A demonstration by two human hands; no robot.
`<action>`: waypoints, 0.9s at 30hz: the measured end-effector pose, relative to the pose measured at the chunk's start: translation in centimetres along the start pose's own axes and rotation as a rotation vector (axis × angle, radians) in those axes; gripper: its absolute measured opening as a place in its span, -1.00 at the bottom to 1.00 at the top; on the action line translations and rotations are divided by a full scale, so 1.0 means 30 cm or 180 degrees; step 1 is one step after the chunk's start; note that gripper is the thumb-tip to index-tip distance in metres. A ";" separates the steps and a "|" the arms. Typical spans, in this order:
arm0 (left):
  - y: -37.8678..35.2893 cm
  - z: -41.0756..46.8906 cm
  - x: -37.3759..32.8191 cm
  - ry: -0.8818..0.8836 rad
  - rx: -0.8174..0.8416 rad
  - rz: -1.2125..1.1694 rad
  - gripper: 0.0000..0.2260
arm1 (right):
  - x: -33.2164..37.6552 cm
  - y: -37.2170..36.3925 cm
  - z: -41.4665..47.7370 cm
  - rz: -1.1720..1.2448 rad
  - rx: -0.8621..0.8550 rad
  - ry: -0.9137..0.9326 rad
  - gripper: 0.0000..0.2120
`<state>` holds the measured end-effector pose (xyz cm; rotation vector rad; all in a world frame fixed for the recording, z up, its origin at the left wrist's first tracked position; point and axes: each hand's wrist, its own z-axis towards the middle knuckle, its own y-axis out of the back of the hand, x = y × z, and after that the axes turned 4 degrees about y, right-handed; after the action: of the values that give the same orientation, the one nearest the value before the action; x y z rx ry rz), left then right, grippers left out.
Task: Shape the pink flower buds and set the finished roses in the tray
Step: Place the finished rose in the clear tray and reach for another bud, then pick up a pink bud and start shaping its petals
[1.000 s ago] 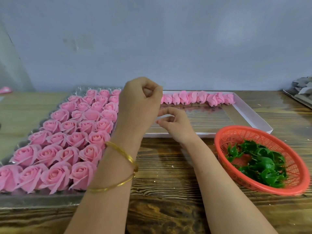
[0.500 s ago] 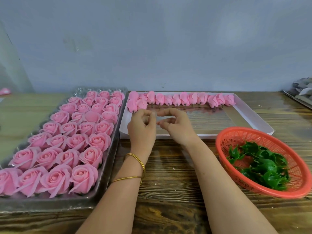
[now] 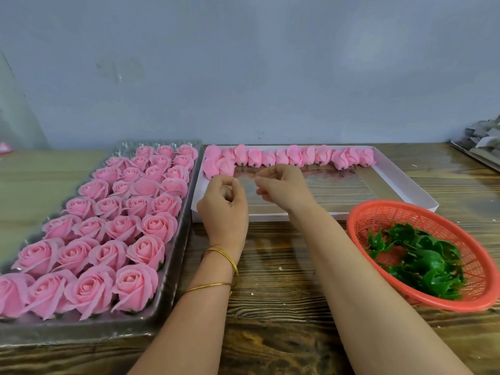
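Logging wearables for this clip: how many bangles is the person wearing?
2, both gold, on the left forearm: one bangle at the wrist, the other bangle nearer the elbow. None shows on the right arm.

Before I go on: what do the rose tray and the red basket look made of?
Rose tray: seemingly thin clear plastic, glossy; its walls glint and look see-through. Red basket: likely moulded plastic, slightly shiny, with an open lattice wall.
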<state>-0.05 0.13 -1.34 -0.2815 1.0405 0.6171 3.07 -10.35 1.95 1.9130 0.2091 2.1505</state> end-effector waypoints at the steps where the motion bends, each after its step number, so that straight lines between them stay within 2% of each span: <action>1: 0.000 0.001 0.003 0.0008 -0.0015 -0.0002 -0.82 | 0.008 -0.002 0.014 -0.0010 -0.0015 -0.0075 -0.89; 6: -0.003 0.008 0.010 0.0116 -0.0052 -0.0097 -0.84 | 0.022 -0.050 0.084 0.0203 0.0053 -0.0557 -0.84; 9: -0.004 0.010 0.003 0.0119 -0.0121 -0.0155 -0.78 | 0.019 -0.105 0.133 0.0122 0.0090 -0.0748 -0.83; 14: -0.002 0.013 0.003 0.0167 -0.0158 -0.0207 -0.71 | 0.026 -0.178 0.195 -0.0116 0.0051 -0.0877 -0.58; 21: 0.001 0.016 0.009 0.0208 -0.0247 -0.0198 -0.71 | 0.014 -0.202 0.241 -0.0324 -0.0011 -0.1013 -0.57; 24: 0.000 0.013 0.008 0.0248 -0.0270 -0.0237 -0.71 | 0.029 -0.214 0.256 -0.0417 0.0062 -0.1064 -0.73; 27: 0.001 0.010 0.010 0.0305 -0.0280 -0.0276 -0.70 | 0.044 -0.234 0.266 -0.0614 0.0142 -0.1189 -0.73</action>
<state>0.26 0.41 -1.46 -0.4344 1.0887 0.5763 11.49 -3.75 2.30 2.1754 0.3530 1.6461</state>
